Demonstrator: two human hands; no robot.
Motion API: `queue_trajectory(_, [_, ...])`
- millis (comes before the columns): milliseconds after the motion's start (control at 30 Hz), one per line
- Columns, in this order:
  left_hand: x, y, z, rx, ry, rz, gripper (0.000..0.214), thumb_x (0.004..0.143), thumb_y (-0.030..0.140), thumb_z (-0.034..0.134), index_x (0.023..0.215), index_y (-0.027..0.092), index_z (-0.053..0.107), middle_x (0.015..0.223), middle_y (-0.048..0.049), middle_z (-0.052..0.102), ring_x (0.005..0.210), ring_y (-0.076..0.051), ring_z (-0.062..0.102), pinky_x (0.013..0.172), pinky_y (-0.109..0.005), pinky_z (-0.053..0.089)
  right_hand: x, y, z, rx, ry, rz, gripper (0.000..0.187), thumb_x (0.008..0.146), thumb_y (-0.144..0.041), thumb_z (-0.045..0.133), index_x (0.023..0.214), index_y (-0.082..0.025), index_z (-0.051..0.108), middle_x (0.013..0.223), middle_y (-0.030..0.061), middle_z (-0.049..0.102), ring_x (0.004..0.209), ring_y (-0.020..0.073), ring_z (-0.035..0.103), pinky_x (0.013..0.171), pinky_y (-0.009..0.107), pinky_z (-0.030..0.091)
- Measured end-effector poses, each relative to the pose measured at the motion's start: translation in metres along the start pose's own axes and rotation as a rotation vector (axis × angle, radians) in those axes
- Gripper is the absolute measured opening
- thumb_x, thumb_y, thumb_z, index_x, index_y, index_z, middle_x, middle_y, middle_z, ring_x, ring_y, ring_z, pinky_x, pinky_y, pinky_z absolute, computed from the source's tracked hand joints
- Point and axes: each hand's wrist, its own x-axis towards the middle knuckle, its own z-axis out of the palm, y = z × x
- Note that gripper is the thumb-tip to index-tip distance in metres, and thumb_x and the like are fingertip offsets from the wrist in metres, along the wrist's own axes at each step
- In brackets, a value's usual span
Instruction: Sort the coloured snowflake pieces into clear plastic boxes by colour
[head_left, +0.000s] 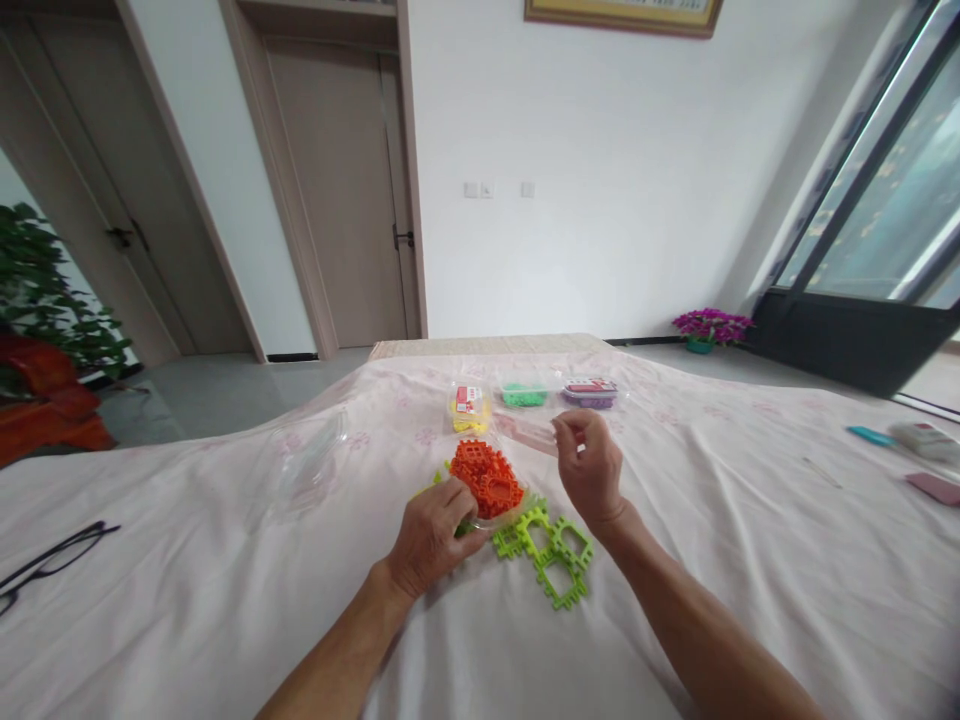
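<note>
My left hand (433,532) rests on the bed with fingers curled round the near edge of a clear tray holding a pile of orange square building pieces (487,477). My right hand (590,464) hovers just right of the pile, fingers pinched together on what looks like a thin clear film or lid (532,435). Joined green square frame pieces (551,550) lie on the sheet right in front of the tray, between my two wrists.
Three small packs, yellow (469,408), green (523,395) and purple (589,392), stand in a row behind the pile. A clear plastic lid (311,460) lies left; black glasses (52,562) at far left. Small items (926,440) sit at the right edge of the pink sheet (225,600).
</note>
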Motion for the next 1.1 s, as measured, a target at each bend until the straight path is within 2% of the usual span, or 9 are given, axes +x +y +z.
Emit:
queue_trajectory(133, [0.002, 0.002, -0.002, -0.196, 0.108, -0.106, 0.022, 0.086, 0.033, 0.061, 0.071, 0.021, 0.05, 0.073, 0.0003, 0.053, 0.07, -0.014, 0.051, 0.067, -0.025, 0.041, 0.012, 0.032, -0.001, -0.016, 0.106, 0.225, 0.02, 0.09, -0.04, 0.054, 0.086, -0.021, 0.057, 0.074, 0.0003, 0.061, 0.061, 0.0141, 0.056, 0.062, 0.027, 0.047])
queue_trajectory(333, [0.011, 0.011, -0.005, -0.721, 0.346, -0.498, 0.027, 0.088, 0.041, 0.059, 0.073, 0.02, 0.05, 0.069, 0.0037, 0.05, 0.065, -0.011, 0.049, 0.064, -0.022, 0.041, 0.012, 0.062, 0.001, 0.064, 0.158, 0.399, 0.028, 0.086, -0.048, 0.056, 0.085, -0.02, 0.057, 0.072, 0.0008, 0.062, 0.061, 0.015, 0.058, 0.056, 0.026, 0.048])
queue_trajectory(567, [0.017, 0.02, -0.002, -1.233, 0.515, -0.83, 0.04, 0.081, 0.054, 0.066, 0.073, 0.018, 0.051, 0.058, 0.0074, 0.049, 0.052, -0.007, 0.043, 0.05, -0.019, 0.038, 0.012, 0.069, 0.001, 0.078, 0.155, 0.464, 0.029, 0.084, -0.048, 0.059, 0.084, -0.019, 0.058, 0.072, 0.0008, 0.063, 0.059, 0.0136, 0.058, 0.053, 0.024, 0.048])
queue_trajectory(700, [0.027, 0.026, -0.011, -1.589, 0.619, -1.045, 0.041, 0.071, 0.049, 0.078, 0.074, 0.017, 0.052, 0.062, 0.0074, 0.053, 0.046, -0.004, 0.044, 0.042, -0.016, 0.036, 0.016, 0.068, -0.001, 0.118, 0.167, 0.499, 0.033, 0.082, -0.051, 0.059, 0.085, -0.018, 0.058, 0.074, 0.0013, 0.065, 0.057, 0.0129, 0.059, 0.05, 0.024, 0.049])
queue_trajectory(767, [0.032, 0.026, -0.019, -1.764, 0.632, -1.19, 0.035, 0.078, 0.042, 0.075, 0.072, 0.016, 0.052, 0.06, 0.0072, 0.052, 0.042, -0.002, 0.043, 0.039, -0.013, 0.034, 0.017, 0.067, -0.002, 0.147, 0.164, 0.521, 0.035, 0.082, -0.052, 0.059, 0.086, -0.017, 0.057, 0.075, 0.0011, 0.065, 0.056, 0.0123, 0.059, 0.047, 0.023, 0.049])
queue_trajectory(833, [0.035, 0.025, -0.026, -1.931, 0.61, -1.305, 0.03, 0.091, 0.035, 0.061, 0.07, 0.016, 0.051, 0.057, 0.0065, 0.051, 0.039, -0.001, 0.04, 0.038, -0.011, 0.033, 0.019, 0.066, -0.004, 0.177, 0.162, 0.544, 0.035, 0.082, -0.052, 0.06, 0.086, -0.017, 0.057, 0.074, 0.0005, 0.064, 0.055, 0.0118, 0.059, 0.045, 0.022, 0.049])
queue_trajectory(900, [0.036, 0.026, -0.032, -2.054, 0.583, -1.349, 0.034, 0.099, 0.029, 0.046, 0.069, 0.016, 0.049, 0.058, 0.005, 0.051, 0.038, 0.0, 0.038, 0.037, -0.01, 0.031, 0.02, 0.065, -0.005, 0.2, 0.16, 0.56, 0.034, 0.081, -0.051, 0.061, 0.086, -0.017, 0.058, 0.074, 0.0, 0.063, 0.055, 0.0118, 0.06, 0.043, 0.021, 0.049])
queue_trajectory(967, [0.037, 0.027, -0.035, -2.093, 0.567, -1.336, 0.035, 0.1, 0.029, 0.042, 0.069, 0.015, 0.049, 0.059, 0.0044, 0.052, 0.038, 0.0, 0.038, 0.038, -0.011, 0.031, 0.023, 0.063, -0.008, 0.217, 0.169, 0.571, 0.034, 0.08, -0.05, 0.063, 0.084, -0.017, 0.058, 0.072, -0.0001, 0.062, 0.055, 0.0119, 0.06, 0.042, 0.021, 0.05])
queue_trajectory(1100, [0.038, 0.033, -0.035, -1.845, 0.539, -1.131, 0.029, 0.088, 0.039, 0.065, 0.075, 0.016, 0.052, 0.063, 0.0062, 0.052, 0.043, -0.002, 0.04, 0.042, -0.014, 0.034, 0.033, 0.058, -0.016, 0.326, 0.264, 0.617, 0.033, 0.077, -0.048, 0.067, 0.084, -0.017, 0.059, 0.071, 0.0, 0.063, 0.052, 0.0114, 0.059, 0.039, 0.021, 0.05])
